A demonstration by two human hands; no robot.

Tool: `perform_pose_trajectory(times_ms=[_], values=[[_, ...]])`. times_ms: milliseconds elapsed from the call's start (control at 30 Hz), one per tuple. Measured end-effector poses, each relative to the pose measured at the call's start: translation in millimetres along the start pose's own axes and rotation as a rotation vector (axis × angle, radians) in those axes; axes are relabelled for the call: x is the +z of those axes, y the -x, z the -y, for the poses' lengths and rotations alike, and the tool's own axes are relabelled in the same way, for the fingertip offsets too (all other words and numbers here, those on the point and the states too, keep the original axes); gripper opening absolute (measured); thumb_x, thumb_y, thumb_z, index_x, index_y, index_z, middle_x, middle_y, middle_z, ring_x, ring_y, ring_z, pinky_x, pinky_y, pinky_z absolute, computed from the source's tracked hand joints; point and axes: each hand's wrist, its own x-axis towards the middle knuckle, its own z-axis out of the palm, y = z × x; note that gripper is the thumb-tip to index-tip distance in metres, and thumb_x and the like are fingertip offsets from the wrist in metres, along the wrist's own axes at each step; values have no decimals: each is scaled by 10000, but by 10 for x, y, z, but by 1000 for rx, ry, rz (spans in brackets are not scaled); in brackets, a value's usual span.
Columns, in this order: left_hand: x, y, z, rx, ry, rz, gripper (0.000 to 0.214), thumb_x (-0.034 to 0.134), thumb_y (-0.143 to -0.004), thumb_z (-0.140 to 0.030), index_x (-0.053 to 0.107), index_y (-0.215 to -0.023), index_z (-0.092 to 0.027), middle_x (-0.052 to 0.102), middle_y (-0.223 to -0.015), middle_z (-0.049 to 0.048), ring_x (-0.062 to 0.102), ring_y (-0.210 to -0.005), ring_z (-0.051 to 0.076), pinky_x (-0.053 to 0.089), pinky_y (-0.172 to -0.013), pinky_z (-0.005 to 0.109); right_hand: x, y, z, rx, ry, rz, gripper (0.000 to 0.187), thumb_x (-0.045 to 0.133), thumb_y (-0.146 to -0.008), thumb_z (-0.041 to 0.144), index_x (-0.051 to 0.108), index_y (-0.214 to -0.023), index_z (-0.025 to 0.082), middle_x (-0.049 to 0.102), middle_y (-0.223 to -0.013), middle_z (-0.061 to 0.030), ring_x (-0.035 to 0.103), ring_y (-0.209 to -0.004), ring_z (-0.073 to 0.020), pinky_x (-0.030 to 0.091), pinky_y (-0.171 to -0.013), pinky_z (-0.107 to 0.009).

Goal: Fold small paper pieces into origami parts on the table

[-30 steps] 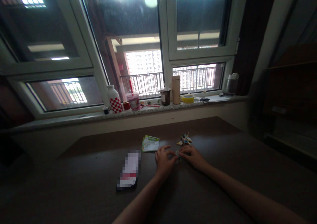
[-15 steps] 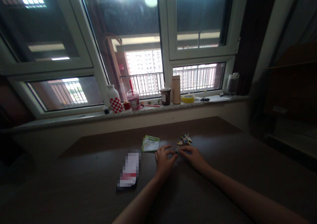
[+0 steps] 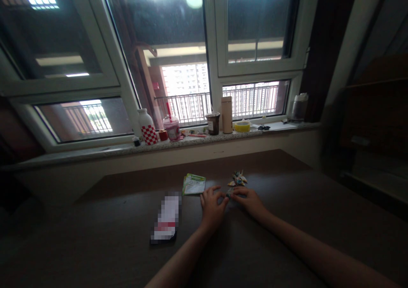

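Observation:
Close together above the dark table (image 3: pixel 121 220), my left hand (image 3: pixel 213 205) and my right hand (image 3: pixel 250 201) have their fingers closed in a pinch. Between the fingertips is a small greenish-grey piece (image 3: pixel 228 192), too small and dim to name. Just behind my right hand lies a little heap of pointed, multicoloured pieces (image 3: pixel 238 179) that look like folded paper. Two or more green and white packets (image 3: pixel 195 184) lie beyond my left hand, stacked on each other.
To the left lies a blurred-out phone-shaped object (image 3: pixel 167 218). Along the windowsill (image 3: pixel 191 140) stand a checkered bottle (image 3: pixel 148 128), a pink drink cup (image 3: pixel 172 128), a dark drink cup (image 3: pixel 213 123), a tan flask (image 3: pixel 227 115), yellow tape (image 3: pixel 242 127) and black scissors (image 3: pixel 264 128).
Both hands stay in almost the same place, with only slight finger movement. The small piece between the fingertips shows a little more. Everything else is unchanged.

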Motion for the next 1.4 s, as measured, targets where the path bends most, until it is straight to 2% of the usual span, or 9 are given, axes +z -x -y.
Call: perform_pose_trajectory(times_ms=[200,433,667,767,900,1000,1200,1400], values=[[15,8,6,10,-32,-6,72,654,-818,-296,708,-843,-256,572,-1287,29,423,-1263,258,239,-1118,495,11,-5,-68,-6,38,-26,412,662,-744,587,784,-816,200,699,-1084,-123,608,-1103,-282,399,-1041,-448],[10,-1,5,-19,-27,-52,128,681,-794,-368,723,-862,-268,573,-1260,30,466,-1218,256,301,-1081,449,33,-11,-134,-17,104,-72,322,663,-776,523,776,-804,223,683,-1094,-105,585,-1122,-264,388,-1056,-443],[-13,-19,16,0,39,-84,68,694,-779,-319,745,-792,-276,587,-1254,18,469,-1216,249,328,-1076,437,65,-5,-167,-18,106,-58,304,667,-783,515,773,-828,234,661,-1138,-103,576,-1130,-266,387,-1061,-451],[-24,-25,19,-6,56,-98,64,699,-772,-317,743,-767,-272,595,-1244,15,477,-1204,248,343,-1066,426,52,-1,-137,-21,132,-66,278,669,-787,488,765,-830,231,685,-1086,-97,564,-1133,-276,386,-1046,-459],[-26,-25,14,-11,64,-90,44,709,-760,-296,742,-755,-268,600,-1235,16,482,-1198,247,339,-1065,423,16,5,-66,-120,143,-11,234,649,-814,440,740,-773,228,714,-952,-68,591,-1048,-256,366,-1030,-455],[-15,-10,-9,-3,56,-86,30,702,-756,-276,731,-755,-265,594,-1233,13,474,-1204,244,327,-1069,422,22,19,-33,-169,173,-47,201,671,-796,409,731,-744,224,684,-986,-72,572,-1063,-252,364,-1026,-446],[5,19,-77,6,25,-69,44,673,-756,-244,704,-726,-245,579,-1215,12,470,-1186,240,317,-1067,422,93,53,-25,-166,224,-80,153,688,-768,359,708,-703,222,605,-1070,-86,511,-1141,-265,344,-1066,-458],[-11,-6,-6,-13,56,-99,57,699,-763,-310,748,-765,-280,565,-1209,10,464,-1188,243,342,-1057,408,24,2,-87,-122,174,-113,214,707,-760,432,739,-719,224,635,-1013,-90,528,-1113,-276,374,-1032,-445]])
